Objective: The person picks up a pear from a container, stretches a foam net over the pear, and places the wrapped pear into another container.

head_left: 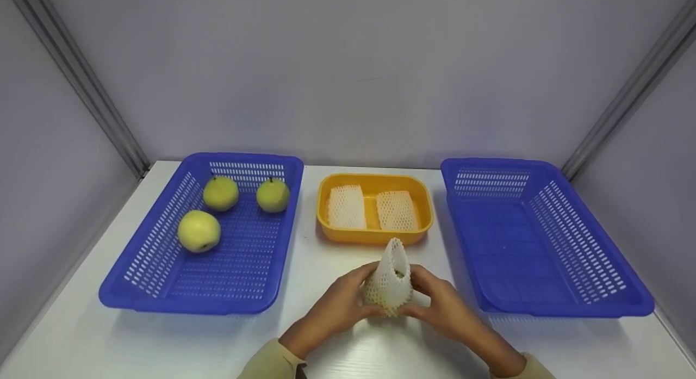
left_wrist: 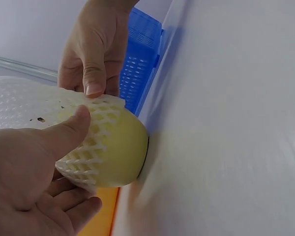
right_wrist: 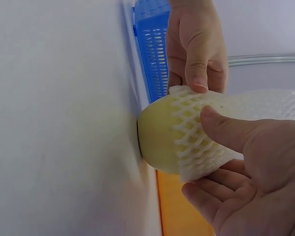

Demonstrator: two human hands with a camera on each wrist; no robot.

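Observation:
In front of me a pear (left_wrist: 125, 152) stands on the white table, its lower part bare and yellow-green. A white foam net sleeve (head_left: 387, 284) covers its upper part and rises to a narrow, flattened top; a bit of dark stem shows through the opening in the head view. My left hand (head_left: 334, 305) grips the sleeve from the left, thumb on the near side and fingers behind. From the right, my right hand (head_left: 448, 308) holds it the same way. Both thumbs press the mesh close to its lower edge, as the right wrist view shows on the sleeve (right_wrist: 196, 140).
A blue basket (head_left: 117, 284) on the left holds three more pears (head_left: 199, 231). Behind my hands, a yellow-orange tub (head_left: 375, 236) contains two flat foam net sleeves (head_left: 347, 207). Another blue basket (head_left: 500, 248) stands on the right. Pale walls border the table (head_left: 337, 357).

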